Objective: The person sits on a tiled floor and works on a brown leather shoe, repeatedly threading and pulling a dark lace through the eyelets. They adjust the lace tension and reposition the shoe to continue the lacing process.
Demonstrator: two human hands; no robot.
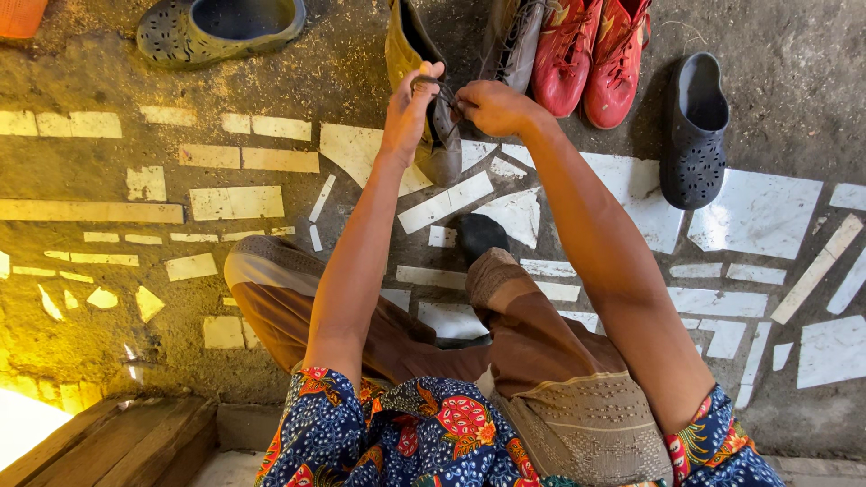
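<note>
Both my arms stretch forward over my knees to a grey lace-up shoe [442, 149] standing on the mosaic floor. My left hand [410, 108] pinches a dark lace at the shoe's left side. My right hand [492, 106] grips the lace on the right, fingers closed. A yellow-olive boot [403, 50] stands just behind the shoe, touching it. My brown trousers and patterned blue shirt fill the lower frame.
A pair of red lace-up shoes [591, 54] and another grey shoe [514, 41] stand at the back. A dark perforated clog [695, 135] lies at right, an olive clog [216, 29] at upper left. A wooden step [117, 442] sits at lower left.
</note>
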